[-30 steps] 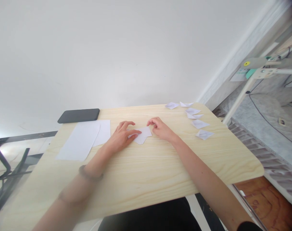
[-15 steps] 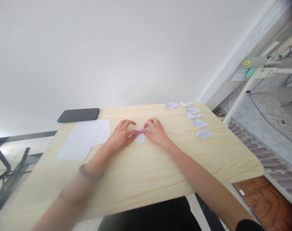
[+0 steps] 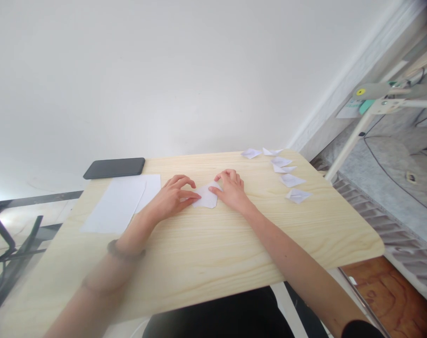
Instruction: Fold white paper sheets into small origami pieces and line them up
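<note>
touching the paper (image 3: 206, 200) from both sides, the left hand (image 3: 171, 199) and right hand (image 3: 232, 193) are apart over the table (image 3: 206, 258), though whether either pinches the paper cannot be told.

So the small folded white paper (image 3: 205, 200) has its left tip tucked under the bare left hand (image 3: 173, 197) and its right side covered by the bare right hand (image 3: 232, 191), so no telling whether either one pinches or just presses. The left forearm (image 3: 97, 293) goes blurry (dark round wristband (image 3: 125, 250) too) before the bottom edge crops it. Bottom edge also chops the black fabric sleeve (image 3: 361, 329).
</note>
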Tool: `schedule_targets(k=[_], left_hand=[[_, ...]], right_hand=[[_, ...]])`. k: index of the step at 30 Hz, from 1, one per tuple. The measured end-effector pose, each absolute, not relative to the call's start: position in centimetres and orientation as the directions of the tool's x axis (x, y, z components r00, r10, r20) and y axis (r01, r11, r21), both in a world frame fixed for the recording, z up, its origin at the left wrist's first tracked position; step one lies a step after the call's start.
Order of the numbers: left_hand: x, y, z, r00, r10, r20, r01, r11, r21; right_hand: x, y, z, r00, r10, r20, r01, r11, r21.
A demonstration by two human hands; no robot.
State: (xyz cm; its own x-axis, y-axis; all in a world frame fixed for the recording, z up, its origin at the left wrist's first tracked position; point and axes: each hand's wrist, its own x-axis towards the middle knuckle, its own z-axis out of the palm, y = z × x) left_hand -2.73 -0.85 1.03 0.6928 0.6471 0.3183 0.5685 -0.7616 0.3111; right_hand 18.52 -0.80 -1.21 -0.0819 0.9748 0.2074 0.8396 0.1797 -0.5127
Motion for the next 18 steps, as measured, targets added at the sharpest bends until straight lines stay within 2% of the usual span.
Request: schedule_targets(k=[18], left_hand=[[-3.9,-1.0,2.5,0.758,0.621,0.198,0.528,-0.763,0.373]], right_hand=[[18.8,-0.7,-1.3,-0.069,0.978,0.195,0.841,0.162,-0.516]])
